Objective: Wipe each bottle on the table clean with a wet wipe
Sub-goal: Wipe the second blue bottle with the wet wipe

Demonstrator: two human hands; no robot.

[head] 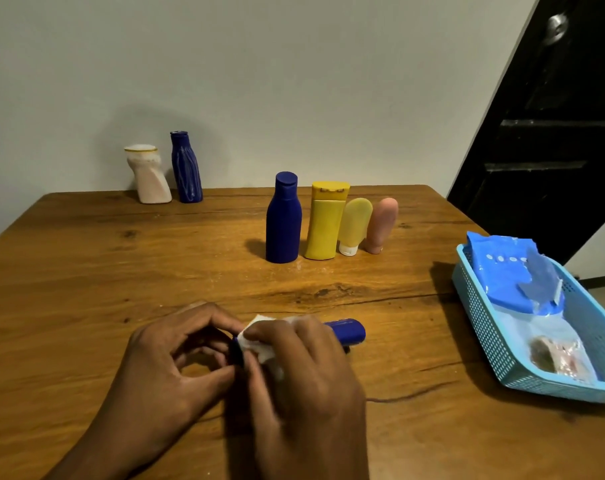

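At the far left edge of the grained wooden table (pixel 86 271), against the wall, stand 2 bottles: a squat, kinked white bottle (pixel 149 176) and just beside it a ribbed dark blue bottle (pixel 186 169). Near the front, the left hand (pixel 176 355) curls its fingertips round the dark end of a small blue bottle (pixel 346 330) lying on its side. The right hand (pixel 304 368) presses a crumpled white wet wipe (pixel 259 344) round the bottle's middle, fingers wrapped over it. Behind stand 4 smooth containers in a row: a blue bottle (pixel 283 220), a yellow flip-top bottle (pixel 326 221), a pale yellow tube (pixel 353 225) and a pink tube (pixel 381 225). At right, a perforated light-blue plastic basket (pixel 484 327) holds a glossy blue wipes pack (pixel 509 271).
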